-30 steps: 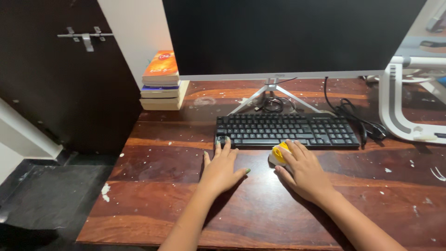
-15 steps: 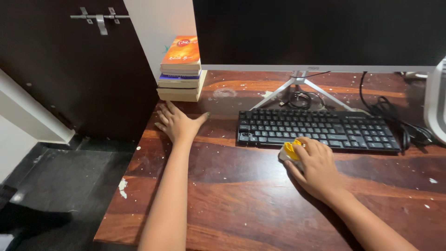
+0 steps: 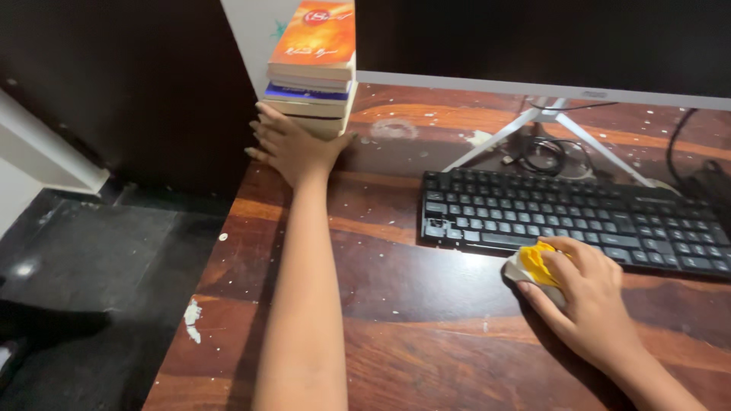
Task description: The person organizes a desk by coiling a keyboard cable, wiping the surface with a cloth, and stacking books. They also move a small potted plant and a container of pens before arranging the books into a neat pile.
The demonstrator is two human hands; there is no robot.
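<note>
Left hand (image 3: 293, 148): I moved it off the desk (image 3: 426, 335) to the book stack (image 3: 314, 68); fingers spread, touching its base.
Right hand (image 3: 590, 301): unchanged, curled over the yellow mouse (image 3: 533, 262), by the keyboard (image 3: 571, 221).

I see dim, warm light with soft glare on the desk (image 3: 426, 289); the left floor sinks into shadow, edges slightly blurred.

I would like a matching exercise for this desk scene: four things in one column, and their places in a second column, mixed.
Things:
1. left hand
2. right hand
3. black keyboard
4. orange-covered book

Places:
A. on top of the book stack
B. on the yellow and grey mouse
C. at the foot of the book stack
D. in front of the monitor stand

Pairs: 1-C, 2-B, 3-D, 4-A
</note>
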